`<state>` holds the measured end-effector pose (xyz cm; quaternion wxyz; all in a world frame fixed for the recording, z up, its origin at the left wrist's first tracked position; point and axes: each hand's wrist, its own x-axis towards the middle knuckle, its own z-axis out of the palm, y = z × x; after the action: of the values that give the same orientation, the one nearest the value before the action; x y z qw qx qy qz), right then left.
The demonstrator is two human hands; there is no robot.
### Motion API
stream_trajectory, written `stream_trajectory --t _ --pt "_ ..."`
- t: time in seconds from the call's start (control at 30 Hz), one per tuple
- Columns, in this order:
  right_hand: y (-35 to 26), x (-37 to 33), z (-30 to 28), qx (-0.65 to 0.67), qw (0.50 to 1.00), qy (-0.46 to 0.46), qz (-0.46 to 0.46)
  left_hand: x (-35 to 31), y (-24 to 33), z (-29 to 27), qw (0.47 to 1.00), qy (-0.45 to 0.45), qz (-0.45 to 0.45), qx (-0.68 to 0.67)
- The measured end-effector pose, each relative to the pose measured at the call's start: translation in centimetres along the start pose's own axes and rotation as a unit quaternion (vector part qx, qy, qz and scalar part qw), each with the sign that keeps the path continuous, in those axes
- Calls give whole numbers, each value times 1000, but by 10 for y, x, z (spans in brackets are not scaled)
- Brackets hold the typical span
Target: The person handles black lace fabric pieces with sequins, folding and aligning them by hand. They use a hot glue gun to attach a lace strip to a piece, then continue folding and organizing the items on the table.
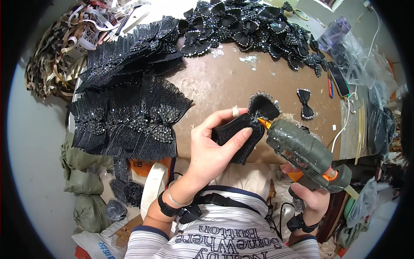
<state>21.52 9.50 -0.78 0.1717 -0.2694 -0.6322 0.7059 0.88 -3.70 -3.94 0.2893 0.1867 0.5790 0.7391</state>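
Observation:
My left hand (212, 144) grips a folded black fabric piece (247, 144), thumb on top and fingers behind; a light wrap circles one finger. At the piece's far end a rounded black bow loop (264, 106) with a beaded rim sticks up. A dark green glue gun (300, 144) is held by my right hand (311, 197), wrapped around its handle. Its orange nozzle points left, the tip at the base of the loop; whether it touches is unclear. A glue stick (351, 192) pokes out of the gun's back. Right of the loop lies a black bow (305, 104) with beaded ends.
Beaded black lace pieces (129, 118) lie in stacks on the left of the brown table (207, 77). Many black bows (233, 28) are heaped along the far edge. At right are a phone (338, 78), a white cord (343, 125), thin glue sticks (360, 129) and clear plastic bags (366, 64).

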Motion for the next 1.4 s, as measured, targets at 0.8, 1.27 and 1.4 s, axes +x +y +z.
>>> stream_trajectory --t 0.8,1.27,1.4 --pt "-3 -8 0 -2 1000 11 -19 1 -8 6 999 24 15 46" --pt "-11 -9 8 -51 998 29 15 -3 -8 1 990 25 93 99" --pt "-16 -7 12 -56 998 32 20 -2 -10 0 991 23 86 99"
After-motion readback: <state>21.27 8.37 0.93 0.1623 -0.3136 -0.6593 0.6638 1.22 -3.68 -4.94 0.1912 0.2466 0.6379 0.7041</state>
